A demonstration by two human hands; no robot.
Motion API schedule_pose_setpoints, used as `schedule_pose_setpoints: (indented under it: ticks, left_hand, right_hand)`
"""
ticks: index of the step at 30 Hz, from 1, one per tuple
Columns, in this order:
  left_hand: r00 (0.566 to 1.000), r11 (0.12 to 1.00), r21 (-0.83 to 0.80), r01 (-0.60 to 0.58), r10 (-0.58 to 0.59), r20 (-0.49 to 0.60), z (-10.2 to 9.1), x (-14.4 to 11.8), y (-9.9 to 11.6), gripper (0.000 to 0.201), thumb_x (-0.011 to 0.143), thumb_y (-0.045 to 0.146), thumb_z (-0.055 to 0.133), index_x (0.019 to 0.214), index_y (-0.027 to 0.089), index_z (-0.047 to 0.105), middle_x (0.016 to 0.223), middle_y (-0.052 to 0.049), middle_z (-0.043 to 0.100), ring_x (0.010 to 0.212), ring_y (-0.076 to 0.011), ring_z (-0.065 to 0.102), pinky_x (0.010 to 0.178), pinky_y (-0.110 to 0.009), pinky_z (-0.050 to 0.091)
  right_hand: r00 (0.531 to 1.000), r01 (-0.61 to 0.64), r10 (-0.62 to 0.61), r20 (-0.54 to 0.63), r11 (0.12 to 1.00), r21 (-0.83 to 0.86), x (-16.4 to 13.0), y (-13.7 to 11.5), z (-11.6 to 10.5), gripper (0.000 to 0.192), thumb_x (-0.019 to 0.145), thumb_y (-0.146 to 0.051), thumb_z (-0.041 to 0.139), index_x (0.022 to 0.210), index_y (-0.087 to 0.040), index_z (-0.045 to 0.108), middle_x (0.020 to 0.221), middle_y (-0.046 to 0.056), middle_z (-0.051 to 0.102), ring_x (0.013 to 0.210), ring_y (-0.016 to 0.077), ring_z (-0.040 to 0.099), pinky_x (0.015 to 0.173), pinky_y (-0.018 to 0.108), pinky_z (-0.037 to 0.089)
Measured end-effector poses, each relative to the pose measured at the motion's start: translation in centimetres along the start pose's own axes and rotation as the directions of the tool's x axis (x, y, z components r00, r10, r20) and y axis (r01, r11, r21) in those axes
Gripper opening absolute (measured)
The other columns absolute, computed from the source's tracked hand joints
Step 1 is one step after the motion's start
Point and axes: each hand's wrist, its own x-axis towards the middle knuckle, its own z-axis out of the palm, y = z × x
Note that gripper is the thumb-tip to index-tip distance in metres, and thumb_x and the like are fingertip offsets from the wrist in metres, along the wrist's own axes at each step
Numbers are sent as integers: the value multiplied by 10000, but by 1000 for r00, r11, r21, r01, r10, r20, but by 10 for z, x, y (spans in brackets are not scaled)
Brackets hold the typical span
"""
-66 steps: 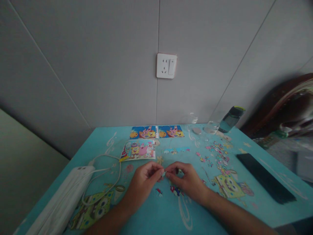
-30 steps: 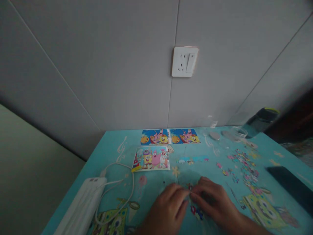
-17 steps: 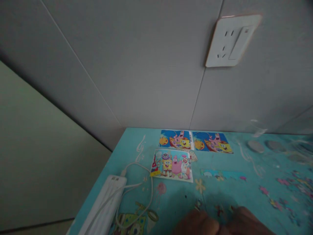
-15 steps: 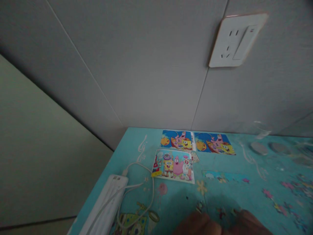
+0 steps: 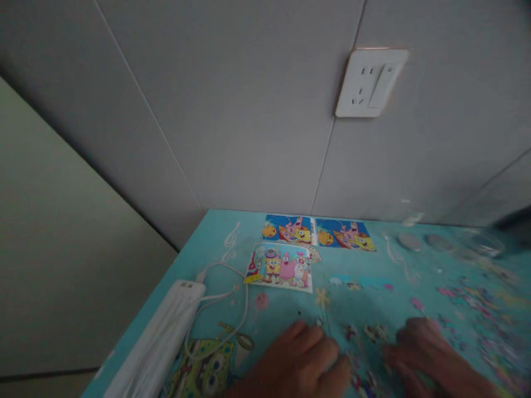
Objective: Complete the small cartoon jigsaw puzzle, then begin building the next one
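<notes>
My left hand (image 5: 307, 362) rests low in the view with its fingers curled in; whatever they may hold is hidden. To its right my right hand (image 5: 431, 354) reaches down at the tabletop, its fingers smeared by motion. Between the two hands lie several small colourful pieces (image 5: 375, 333), which look like jigsaw pieces. Many more loose pieces (image 5: 477, 301) are scattered farther right, blurred. Beyond my left hand lies a picture card of cartoon figures (image 5: 286, 268), with two blue cartoon cards (image 5: 344, 234) behind it.
A white power strip or power bank (image 5: 161, 337) with a white cable (image 5: 244, 309) occupies the left side of the turquoise tabletop (image 5: 215, 232). Round discs (image 5: 410, 241) and a clear container (image 5: 483, 243) stand near the wall. A dark blurred shape (image 5: 516, 228) enters at right. A socket (image 5: 371, 83) is on the wall.
Both hands show more fully now and have moved apart, the right one to the right. The view has shifted, and a dark blurred shape has appeared at the right edge.
</notes>
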Motion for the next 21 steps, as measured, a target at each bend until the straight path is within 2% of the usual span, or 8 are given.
schedule_pose_setpoints:
  ticks: [1,2,3,6,7,11,16,21]
  left_hand:
    - [999,1000,-16,-5,6,34,-3,-2,1,111,938,223,595,1037,175,613,813,-27,617,769,-183,589,678,-334,433]
    - [1000,999,-27,-18,19,10,-5,-4,0,123,946,195,579,1060,169,615,852,-35,631,804,-183,599,717,-336,449]
    - [998,1000,-19,-15,14,-61,-7,-5,-1,139,947,171,572,1078,162,618,875,-41,641,833,-187,607,751,-342,460]
    - [988,997,1,74,-73,-139,-13,-6,-14,242,933,147,599,1174,149,603,1051,-74,660,981,-214,607,885,-383,477]
    - [982,997,3,79,-77,-173,-14,-6,-20,255,928,146,607,1183,149,597,1071,-76,657,1001,-215,602,908,-387,480]
    - [981,994,-3,110,-109,-160,-20,-7,-37,308,921,134,612,1224,156,567,1114,-83,642,1052,-222,595,992,-418,477]
    - [993,996,-4,85,-85,-77,-14,-11,-35,309,930,165,604,1236,185,575,1159,-80,633,1075,-228,597,991,-413,473]
    - [998,994,-106,36,-31,50,-1,-7,-17,214,964,220,546,1167,197,609,1127,-64,640,1021,-213,599,924,-378,473]
  right_hand:
    - [1000,-31,31,0,1000,3,5,-4,-6,305,828,-178,706,1109,-298,693,815,53,737,745,228,678,699,366,508]
    - [999,-48,49,-13,999,23,11,-8,-10,322,838,-135,679,1120,-290,681,828,44,733,742,221,675,723,373,506]
    - [995,-63,67,-77,996,56,15,-9,-13,334,849,-94,637,1128,-274,673,825,39,724,736,218,669,738,388,502]
    - [968,-116,140,-209,986,121,19,-5,-22,318,842,-72,650,1104,-251,673,799,23,687,732,204,645,723,388,491]
    - [963,-145,166,-214,983,112,18,-2,-26,297,850,-73,649,1089,-247,676,810,21,687,744,199,643,744,391,489]
    - [958,-286,286,-21,958,23,-2,2,-52,197,892,-124,645,1052,-230,688,871,31,706,782,188,638,775,377,483]
    - [870,-427,436,229,900,-92,-48,-16,-77,160,944,-204,606,1073,-232,696,897,34,711,815,180,647,788,359,477]
    - [797,-490,533,285,846,-212,-79,-35,-74,164,970,-260,575,1060,-248,712,918,37,716,849,193,662,821,384,461]
